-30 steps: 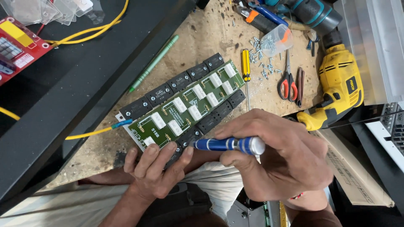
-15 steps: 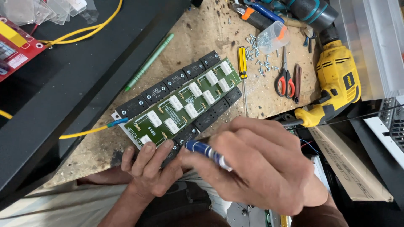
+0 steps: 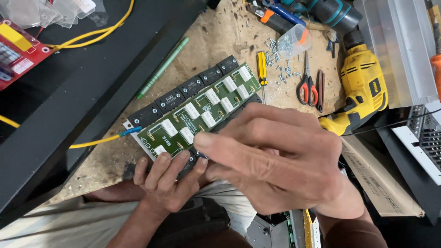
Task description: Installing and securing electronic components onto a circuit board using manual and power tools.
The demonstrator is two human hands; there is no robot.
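A green circuit board (image 3: 195,115) with white connectors and a row of black relay blocks lies slanted on a worn wooden bench (image 3: 216,41). My left hand (image 3: 165,183) presses its fingertips on the board's near corner. My right hand (image 3: 275,160) is closed around a blue-handled screwdriver (image 3: 201,155), almost all of it hidden in the fist, with only a bit of blue showing at the board's near edge. A yellow wire with a blue end (image 3: 110,138) reaches the board's left corner.
Red-handled scissors (image 3: 307,89), a small yellow screwdriver (image 3: 262,69), loose screws with a clear cup (image 3: 291,41) and a yellow power drill (image 3: 363,87) lie at the right. A green rod (image 3: 163,68) rests along a black panel (image 3: 69,92). A cardboard box (image 3: 381,179) sits lower right.
My right hand has turned over and moved left over the board's near edge, so the blue screwdriver handle, plainly visible before, is now mostly hidden. The left hand stays on the board's corner.
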